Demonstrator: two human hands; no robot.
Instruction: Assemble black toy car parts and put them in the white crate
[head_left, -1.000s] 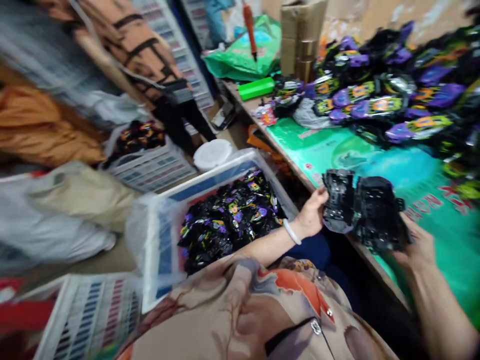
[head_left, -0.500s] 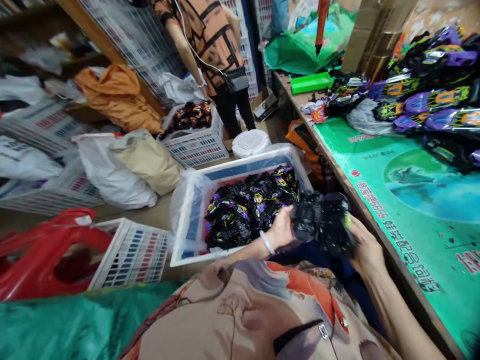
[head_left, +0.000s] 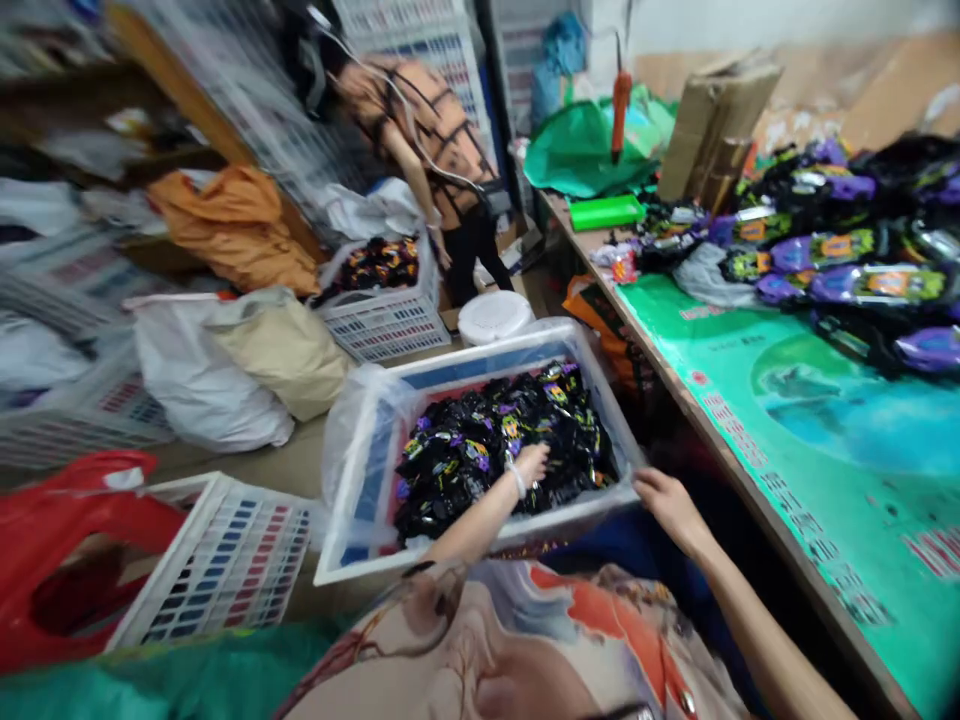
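Observation:
Inside a white plastic bin (head_left: 360,500), black toy cars (head_left: 450,475) with purple, yellow and orange parts lie in a heap. My left hand (head_left: 531,465) reaches over the rim onto this heap, its fingers stretched out and touching the cars. Some of its fingertips are lost among the dark parts. At the bin's near right corner is my right hand (head_left: 671,508), fingers curled at the rim, where a clear plastic liner (head_left: 600,350) hangs over. Neither hand holds a car.
Along the right runs a table (head_left: 697,370) with a green printed cover. More toy cars (head_left: 847,250) are piled on it, near a green tray (head_left: 607,212) and a hanging orange screwdriver (head_left: 620,115). Beyond the bin, a co-worker (head_left: 427,130) bends beside a crate (head_left: 386,330).
The two black car pieces have left my hands. My left hand moved down into the bin; my right hand moved to the bin's corner. The co-worker bent further over.

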